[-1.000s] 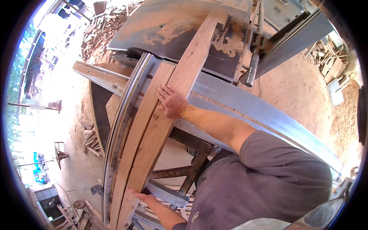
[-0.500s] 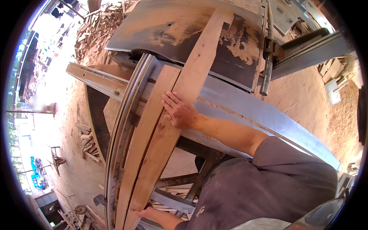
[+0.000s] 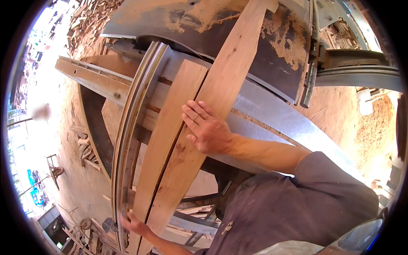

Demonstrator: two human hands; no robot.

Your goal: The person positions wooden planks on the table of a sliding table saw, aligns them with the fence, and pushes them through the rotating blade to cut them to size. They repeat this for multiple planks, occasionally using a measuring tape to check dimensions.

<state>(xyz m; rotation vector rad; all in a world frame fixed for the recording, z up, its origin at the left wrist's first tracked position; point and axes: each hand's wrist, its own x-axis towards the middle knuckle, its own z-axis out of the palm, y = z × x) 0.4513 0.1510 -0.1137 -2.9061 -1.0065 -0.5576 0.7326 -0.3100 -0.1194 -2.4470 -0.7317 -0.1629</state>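
Observation:
Two long pale wooden boards lie side by side on a metal machine table, a narrow gap between them. The right board (image 3: 229, 63) reaches farther up over the dusty dark plate and has a notch at its far end. The left board (image 3: 170, 114) is shorter at that end. My right hand (image 3: 208, 129) lies flat on the right board, its fingertips reaching the gap beside the left board. My left hand (image 3: 135, 224) reaches across the boards low in the picture, fingers apart at the left board's outer edge. The boards' near ends run out of view.
A curved metal rail (image 3: 131, 114) runs along the left of the boards. The dark plate (image 3: 280, 55) carries sawdust, and a steel bar (image 3: 311, 72) stands at its right. Scrap wood (image 3: 89, 21) is heaped at the upper left. A wheeled cart (image 3: 55, 170) stands farther left.
My left hand has moved from the right board's right edge across to the left board's outer edge. My right hand stays on the boards. The view has shifted slightly.

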